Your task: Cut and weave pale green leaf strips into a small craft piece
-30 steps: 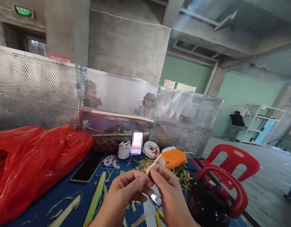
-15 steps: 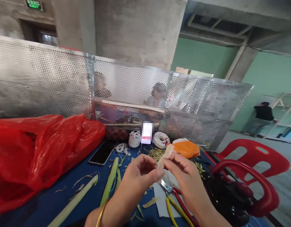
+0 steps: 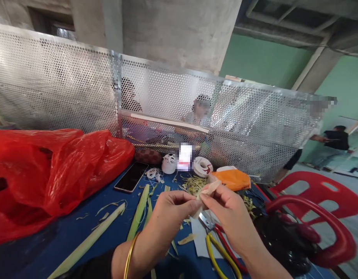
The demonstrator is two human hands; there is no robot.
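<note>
The pale strip (image 3: 211,187) sits above the bench (image 3: 88,217), pinched between the closed fingers of both the left hand (image 3: 174,211) and the right hand (image 3: 227,205). Dark marks on the orange packet (image 3: 232,179) are too small to read.

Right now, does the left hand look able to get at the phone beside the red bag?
Probably yes: between the left hand and the phone lie only low leaf strips, though its fingers are busy with the pale strip.
</note>
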